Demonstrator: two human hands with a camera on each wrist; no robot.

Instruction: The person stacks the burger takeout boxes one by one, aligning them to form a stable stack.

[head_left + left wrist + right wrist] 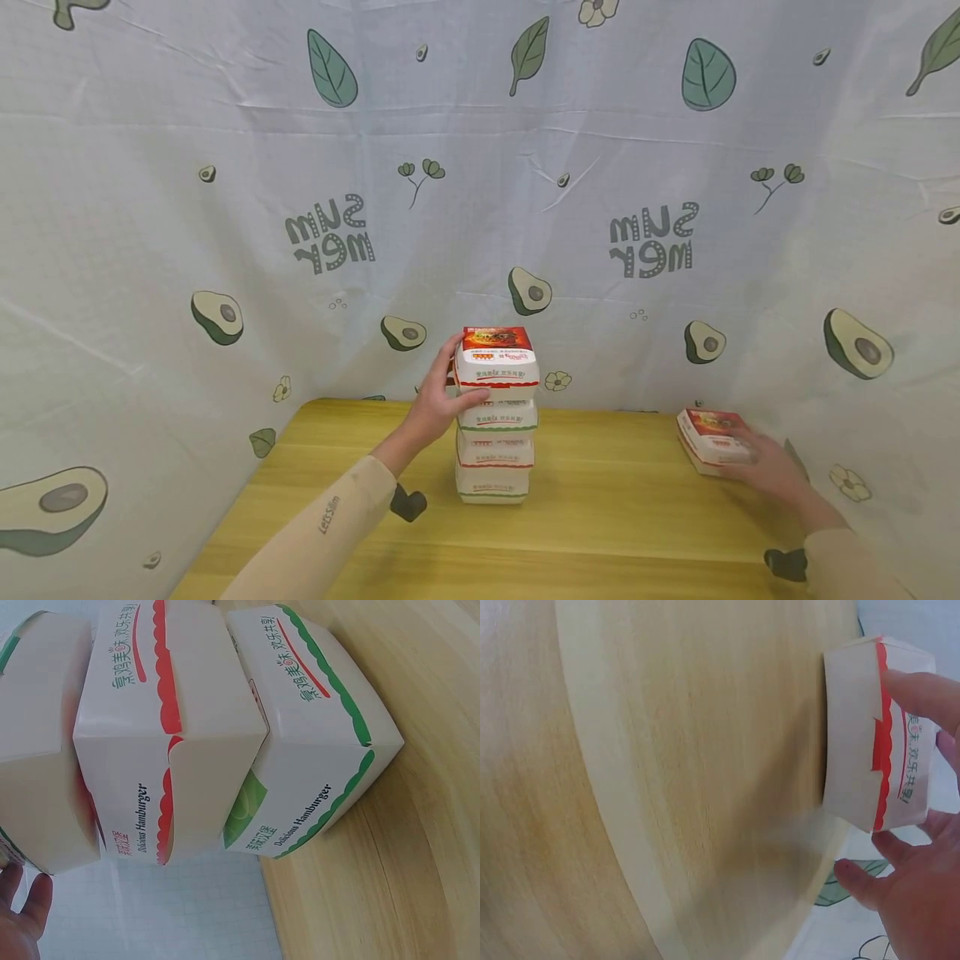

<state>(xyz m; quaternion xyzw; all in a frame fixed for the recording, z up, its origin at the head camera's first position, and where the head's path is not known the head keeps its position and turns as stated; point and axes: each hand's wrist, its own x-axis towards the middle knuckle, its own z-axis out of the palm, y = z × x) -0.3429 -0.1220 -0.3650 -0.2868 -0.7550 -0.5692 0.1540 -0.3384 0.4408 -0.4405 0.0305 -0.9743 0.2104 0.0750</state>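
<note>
In the head view, white hamburger boxes stand in a stack, red-edged and green-edged ones alternating. My left hand [438, 408] grips the top hamburger box [497, 367], which has a red burger picture on its lid. Its thumb lies across the front and its fingers go round the left side. The left wrist view shows the lower red-edged box [172, 735] and the green-edged bottom box [315, 727]. At the right, my right hand [772, 475] holds a separate red-edged hamburger box [705, 437] by its right end. The thumb presses the front in the right wrist view; some fingertips are hidden.
The stack stands on a yellow wood-grain table [600, 517]. Behind it and at both sides hangs a pale curtain [480, 208] printed with avocados and leaves, close to the table's back edge.
</note>
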